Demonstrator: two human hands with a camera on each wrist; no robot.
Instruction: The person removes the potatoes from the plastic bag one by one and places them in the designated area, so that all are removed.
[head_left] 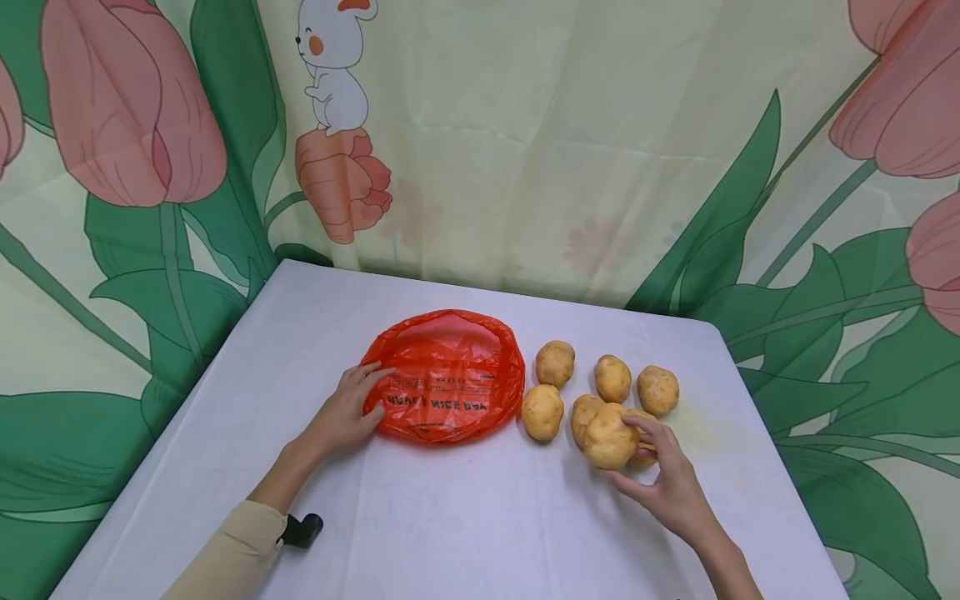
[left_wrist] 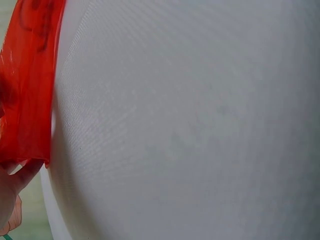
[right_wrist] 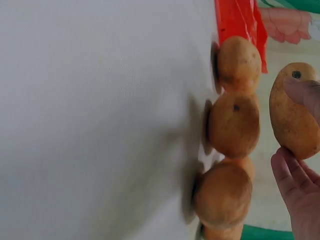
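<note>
My right hand (head_left: 663,479) holds a potato (head_left: 609,437) between thumb and fingers, above other potatoes; this held potato (right_wrist: 295,112) has a dark spot in the right wrist view. Under and beside it lie two partly hidden potatoes, one at the left (head_left: 582,417). A red plastic bag (head_left: 450,350) with dark printing spreads in a round shape on the table. My left hand (head_left: 352,408) touches the bag's left rim, thumb and fingers spread apart. In the left wrist view only part of this hand (left_wrist: 10,192) shows, at the bag's edge.
Several more potatoes lie right of the bag: two close beside it (head_left: 555,364) (head_left: 542,412), others farther right (head_left: 612,379) (head_left: 658,391). A white cloth covers the table (head_left: 465,525). Behind hangs a curtain (head_left: 525,142) with tulips and a rabbit.
</note>
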